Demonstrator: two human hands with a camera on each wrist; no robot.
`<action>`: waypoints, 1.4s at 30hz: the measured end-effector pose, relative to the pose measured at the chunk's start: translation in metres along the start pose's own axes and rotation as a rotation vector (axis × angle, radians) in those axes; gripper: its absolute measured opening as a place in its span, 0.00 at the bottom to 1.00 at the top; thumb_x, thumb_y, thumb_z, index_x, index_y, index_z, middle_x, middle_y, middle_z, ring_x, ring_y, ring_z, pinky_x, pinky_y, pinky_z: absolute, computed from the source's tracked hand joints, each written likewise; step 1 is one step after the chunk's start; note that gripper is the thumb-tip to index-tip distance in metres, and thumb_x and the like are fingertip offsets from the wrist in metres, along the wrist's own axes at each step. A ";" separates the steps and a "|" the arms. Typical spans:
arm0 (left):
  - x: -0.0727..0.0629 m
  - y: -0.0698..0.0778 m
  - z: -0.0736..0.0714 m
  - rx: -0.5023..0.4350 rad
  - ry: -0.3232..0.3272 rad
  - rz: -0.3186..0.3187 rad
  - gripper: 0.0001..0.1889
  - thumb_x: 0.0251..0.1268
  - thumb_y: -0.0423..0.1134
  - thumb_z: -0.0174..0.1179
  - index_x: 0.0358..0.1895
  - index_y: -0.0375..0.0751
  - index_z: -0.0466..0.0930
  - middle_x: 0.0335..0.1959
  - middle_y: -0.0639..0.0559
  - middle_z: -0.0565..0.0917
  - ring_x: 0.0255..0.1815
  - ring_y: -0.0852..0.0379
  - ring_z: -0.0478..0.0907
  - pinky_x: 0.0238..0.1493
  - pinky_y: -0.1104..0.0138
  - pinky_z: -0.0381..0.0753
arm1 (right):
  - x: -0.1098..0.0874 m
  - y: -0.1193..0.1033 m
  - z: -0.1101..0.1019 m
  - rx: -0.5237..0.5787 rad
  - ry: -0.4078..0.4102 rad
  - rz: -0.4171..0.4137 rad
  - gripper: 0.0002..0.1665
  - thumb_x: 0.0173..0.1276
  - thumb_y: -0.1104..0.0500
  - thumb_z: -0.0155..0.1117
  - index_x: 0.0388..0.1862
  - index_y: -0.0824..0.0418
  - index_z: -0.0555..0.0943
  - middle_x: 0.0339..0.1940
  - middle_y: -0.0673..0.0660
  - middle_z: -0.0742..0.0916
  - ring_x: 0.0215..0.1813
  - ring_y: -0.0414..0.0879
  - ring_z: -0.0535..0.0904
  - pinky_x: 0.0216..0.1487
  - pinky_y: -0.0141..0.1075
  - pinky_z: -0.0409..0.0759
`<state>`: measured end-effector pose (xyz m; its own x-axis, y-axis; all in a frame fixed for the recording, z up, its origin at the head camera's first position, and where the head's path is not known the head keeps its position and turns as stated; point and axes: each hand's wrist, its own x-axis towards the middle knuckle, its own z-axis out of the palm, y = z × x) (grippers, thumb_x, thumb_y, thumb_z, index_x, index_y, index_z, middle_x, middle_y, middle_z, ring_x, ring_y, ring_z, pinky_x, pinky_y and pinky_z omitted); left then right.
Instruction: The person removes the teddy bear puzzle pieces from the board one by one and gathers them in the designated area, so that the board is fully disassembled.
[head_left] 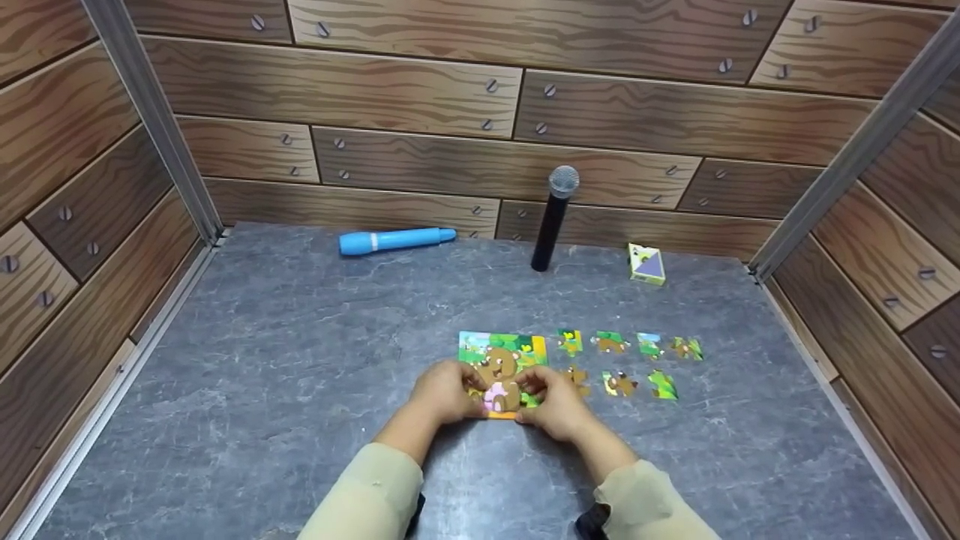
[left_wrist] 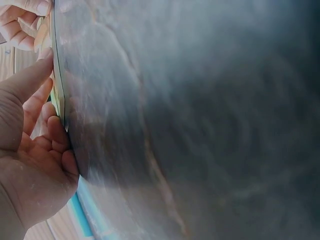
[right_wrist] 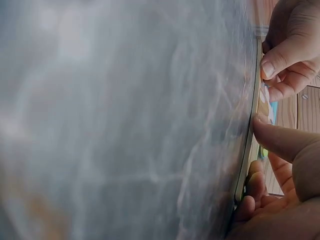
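On the grey tabletop lies a square bear jigsaw board (head_left: 540, 349), in front of the person. A pink-and-brown puzzle piece (head_left: 499, 400) sits at its lower middle between both hands. My left hand (head_left: 444, 391) pinches it from the left, thumb at the board's near edge and fingers curled over the top. From the right my right hand (head_left: 559, 405) pinches it likewise. In the left wrist view the left hand (left_wrist: 37, 165) rests low beside the board's edge. The right hand (right_wrist: 300, 160) does the same in the right wrist view. Fingers partly hide the piece's outline.
Several loose puzzle pieces (head_left: 609, 343) lie in two rows right of the board. Farther back are a blue marker-shaped tube (head_left: 397, 239), an upright black microphone (head_left: 551, 225) and a small card box (head_left: 646, 264). Wood-patterned walls (head_left: 420, 97) enclose the table.
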<state>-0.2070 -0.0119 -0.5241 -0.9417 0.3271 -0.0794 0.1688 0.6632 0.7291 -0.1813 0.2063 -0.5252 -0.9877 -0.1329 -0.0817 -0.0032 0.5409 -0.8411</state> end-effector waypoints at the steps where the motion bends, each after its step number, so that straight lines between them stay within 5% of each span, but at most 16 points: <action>1: 0.000 0.000 0.000 -0.001 0.000 0.002 0.16 0.42 0.39 0.84 0.37 0.49 0.91 0.28 0.58 0.80 0.33 0.57 0.75 0.42 0.57 0.78 | 0.000 0.000 0.000 0.017 0.003 -0.005 0.29 0.48 0.78 0.80 0.50 0.65 0.83 0.39 0.55 0.84 0.41 0.49 0.77 0.44 0.38 0.78; 12: 0.000 -0.002 0.001 0.015 -0.002 0.002 0.15 0.44 0.39 0.84 0.38 0.49 0.91 0.29 0.59 0.80 0.33 0.58 0.75 0.41 0.58 0.78 | 0.000 0.005 0.001 0.103 -0.027 -0.034 0.31 0.47 0.78 0.80 0.53 0.73 0.82 0.36 0.55 0.84 0.38 0.46 0.75 0.39 0.32 0.75; 26: 0.000 0.000 0.001 -0.041 -0.006 -0.021 0.14 0.45 0.36 0.83 0.37 0.49 0.90 0.32 0.57 0.83 0.37 0.55 0.78 0.48 0.54 0.80 | -0.001 0.004 0.000 0.076 0.053 -0.040 0.25 0.55 0.75 0.78 0.53 0.69 0.85 0.38 0.58 0.84 0.38 0.49 0.76 0.41 0.37 0.75; 42: 0.002 -0.004 0.002 -0.021 0.002 0.000 0.14 0.45 0.39 0.83 0.36 0.51 0.90 0.28 0.60 0.80 0.33 0.59 0.74 0.46 0.57 0.75 | -0.003 -0.004 -0.027 0.088 0.096 -0.064 0.27 0.58 0.73 0.76 0.58 0.70 0.83 0.39 0.60 0.82 0.35 0.46 0.75 0.38 0.33 0.75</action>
<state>-0.2092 -0.0124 -0.5283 -0.9421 0.3259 -0.0783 0.1629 0.6492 0.7429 -0.1825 0.2275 -0.5071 -0.9964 -0.0822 0.0218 -0.0573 0.4585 -0.8868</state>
